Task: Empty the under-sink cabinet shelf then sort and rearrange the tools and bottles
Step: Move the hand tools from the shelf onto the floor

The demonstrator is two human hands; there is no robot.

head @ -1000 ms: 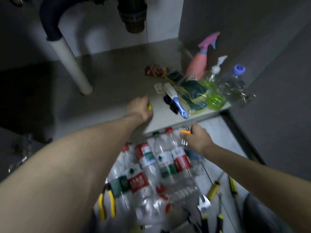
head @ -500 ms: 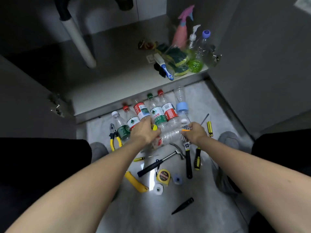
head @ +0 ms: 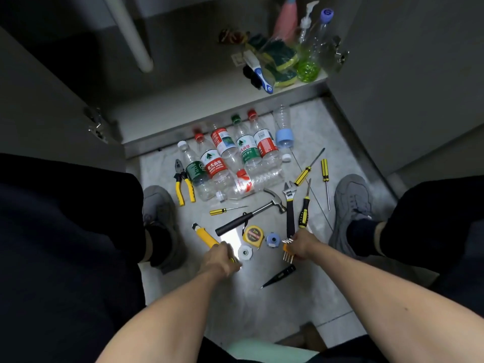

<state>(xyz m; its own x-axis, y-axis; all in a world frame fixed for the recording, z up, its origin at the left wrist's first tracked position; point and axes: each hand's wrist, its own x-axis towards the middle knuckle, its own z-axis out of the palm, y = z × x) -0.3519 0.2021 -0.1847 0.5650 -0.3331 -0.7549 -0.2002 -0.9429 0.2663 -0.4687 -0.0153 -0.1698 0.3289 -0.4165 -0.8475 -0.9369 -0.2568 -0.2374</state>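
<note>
Over the tool-strewn floor, the left hand grips something yellow; the right hand grasps an orange hex key set.

White drain pipe descending far left inside cabinet. Open cabinet door at left, hinge on its edge. Grey shoes planted on pale tiled floor, dark trousers either side.

Pink spray bottle cut off — left fingers' small yellow object hidden.

Pale tiled floor (glare), grey cabinet doors
</note>
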